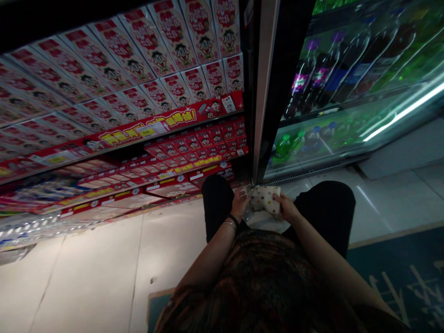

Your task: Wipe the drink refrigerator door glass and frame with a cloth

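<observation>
The left hand [240, 204] and right hand [285, 207] grip opposite edges of a polka-dot cloth pouch [265, 200], fingers clamped on it at 12 o'clock, over dark trousers [217, 203]. Whether the pouch is open cannot be told. Red snack boxes [166, 60] stand at 10 o'clock, bottled drinks [312, 69] at 1 o'clock.

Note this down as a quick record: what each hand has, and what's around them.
left hand: holding one end of a polka-dot packet
right hand: holding the other end of the packet
left wrist: bracelets
left of hands: shelves of red snack boxes
right of hands: glass-door drinks cooler with soda bottles
floor: tiled floor, teal mat
</observation>
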A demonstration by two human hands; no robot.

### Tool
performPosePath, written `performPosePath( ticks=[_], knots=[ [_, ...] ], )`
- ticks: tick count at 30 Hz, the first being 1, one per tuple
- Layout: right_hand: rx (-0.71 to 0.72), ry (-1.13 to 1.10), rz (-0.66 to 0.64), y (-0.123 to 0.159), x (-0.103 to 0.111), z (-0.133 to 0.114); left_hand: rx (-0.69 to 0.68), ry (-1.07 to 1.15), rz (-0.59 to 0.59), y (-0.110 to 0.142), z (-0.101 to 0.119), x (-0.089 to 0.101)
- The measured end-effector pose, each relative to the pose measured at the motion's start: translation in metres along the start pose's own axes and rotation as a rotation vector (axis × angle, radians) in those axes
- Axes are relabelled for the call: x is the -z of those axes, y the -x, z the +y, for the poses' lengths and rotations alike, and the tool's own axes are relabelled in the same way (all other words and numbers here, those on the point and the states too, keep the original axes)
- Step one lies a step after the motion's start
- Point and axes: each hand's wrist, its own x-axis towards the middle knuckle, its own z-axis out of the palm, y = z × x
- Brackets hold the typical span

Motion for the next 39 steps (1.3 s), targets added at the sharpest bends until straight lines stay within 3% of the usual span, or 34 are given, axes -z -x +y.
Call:
performPosePath(
  ticks=[4,8,15,19,22,28,39],
  knots=[
    [-0.005,0.002,0.0,-0.001,-0.002,0.004,-0.222,-0.257,-0.006,0.004,0.001,-0.004],
    [-0.001,-0.017,-0.019,-0.002,-0.007,0.009,-0.443,-0.426,-0.152,0.018,0.001,-0.014],
    [0.008,-0.042,-0.064,-0.004,-0.01,0.01,-0.608,-0.568,-0.337,0.035,-0.003,-0.028],
    [-0.037,-0.011,-0.188,0.004,-0.016,0.006,-0.609,-0.572,-0.392,0.032,-0.006,-0.031],
    [-0.049,0.033,-0.252,0.01,-0.019,0.002,-0.541,-0.542,-0.371,0.023,-0.011,-0.029],
    [-0.027,0.085,-0.265,0.016,-0.022,0.002,-0.4,-0.483,-0.296,0.011,-0.012,-0.016],
    [-0.019,0.04,-0.262,0.013,-0.022,-0.002,-0.424,-0.486,-0.35,0.027,-0.006,-0.028]
  ],
)
